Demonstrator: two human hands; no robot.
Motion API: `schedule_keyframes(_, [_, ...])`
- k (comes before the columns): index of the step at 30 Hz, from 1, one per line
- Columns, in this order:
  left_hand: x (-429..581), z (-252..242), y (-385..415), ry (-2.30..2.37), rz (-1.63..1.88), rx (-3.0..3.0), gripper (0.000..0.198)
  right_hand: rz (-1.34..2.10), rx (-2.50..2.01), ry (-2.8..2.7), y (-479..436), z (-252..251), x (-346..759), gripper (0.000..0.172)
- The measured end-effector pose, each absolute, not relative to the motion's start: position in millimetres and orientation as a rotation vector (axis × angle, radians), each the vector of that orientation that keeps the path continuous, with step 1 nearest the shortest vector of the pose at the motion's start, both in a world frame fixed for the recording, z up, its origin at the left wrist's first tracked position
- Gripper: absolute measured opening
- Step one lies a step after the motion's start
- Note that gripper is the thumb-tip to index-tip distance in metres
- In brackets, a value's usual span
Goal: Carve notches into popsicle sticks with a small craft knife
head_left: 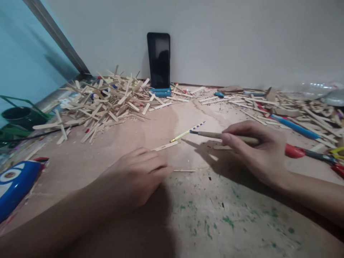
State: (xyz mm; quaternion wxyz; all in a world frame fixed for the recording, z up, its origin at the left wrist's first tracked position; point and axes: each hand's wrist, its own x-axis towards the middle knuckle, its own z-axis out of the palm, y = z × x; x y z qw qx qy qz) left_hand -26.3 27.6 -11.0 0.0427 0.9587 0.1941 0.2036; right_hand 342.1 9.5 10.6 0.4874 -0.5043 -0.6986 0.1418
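Note:
My right hand (258,154) is closed round the wooden handle of a slim tool (208,134) with a narrow dark tip pointing left. I cannot make out whether that tip is a blade or bristles. It hovers near a yellow patterned pencil (186,132) lying on the table. Low over the tabletop, my left hand (142,172) has its fingers bent and pressed together. From its fingertips a thin wooden stick (185,171) sticks out to the right. Just behind those fingers lies a flat craft stick (165,146), partly covered. Another craft stick (221,147) shows beside my right hand.
A heap of craft sticks (107,104) stands at the back left, near an upright phone (159,61) in a blue stand (160,92). More sticks, a blue-handled tool (295,126) and red-handled scissors (295,151) lie right. At left are a blue object (20,182) and dark cup (23,116).

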Motion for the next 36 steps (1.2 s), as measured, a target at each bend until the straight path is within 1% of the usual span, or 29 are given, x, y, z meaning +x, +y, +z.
schedule_keyframes(7, [-24, -13, 28, 0.695, 0.629, 2.901, 0.032, 0.393, -1.204, -1.623, 1, 25, 332, 0.03])
schedule_keyframes(13, [-22, -10, 35, 0.664, 0.502, 2.913, 0.028, 0.602, -1.25, -1.865, 9, 37, 320, 0.034])
schedule_keyframes(17, [-25, -9, 45, 0.704, 0.443, 2.924, 0.027, 0.67, -1.257, -1.901, 14, 53, 304, 0.05])
schedule_keyframes(19, [-24, -9, 49, 0.753, 0.413, 2.929, 0.019, 0.683, -1.215, -1.909, 16, 56, 291, 0.063])
schedule_keyframes(20, [-24, -9, 51, 0.783, 0.398, 2.932, 0.014, 0.686, -1.19, -1.92, 17, 54, 285, 0.068])
schedule_keyframes(21, [-22, -10, 52, 0.814, 0.385, 2.936, 0.012, 0.685, -1.162, -1.932, 19, 51, 279, 0.071])
schedule_keyframes(22, [-21, -10, 54, 0.841, 0.372, 2.939, 0.017, 0.678, -1.136, -1.943, 21, 45, 274, 0.072])
schedule_keyframes(25, [-15, -13, 56, 0.895, 0.354, 2.936, 0.03, 0.644, -1.053, -1.943, 29, 21, 270, 0.071])
schedule_keyframes(28, [-12, -15, 57, 0.901, 0.372, 2.924, 0.034, 0.629, -1.017, -1.968, 37, 1, 280, 0.053])
schedule_keyframes(30, [-11, -16, 57, 0.896, 0.395, 2.914, 0.036, 0.607, -1.029, -1.967, 39, -5, 288, 0.045])
schedule_keyframes(36, [-8, -16, 61, 0.884, 0.423, 2.898, 0.038, 0.478, -1.121, -1.925, 33, -3, 287, 0.041])
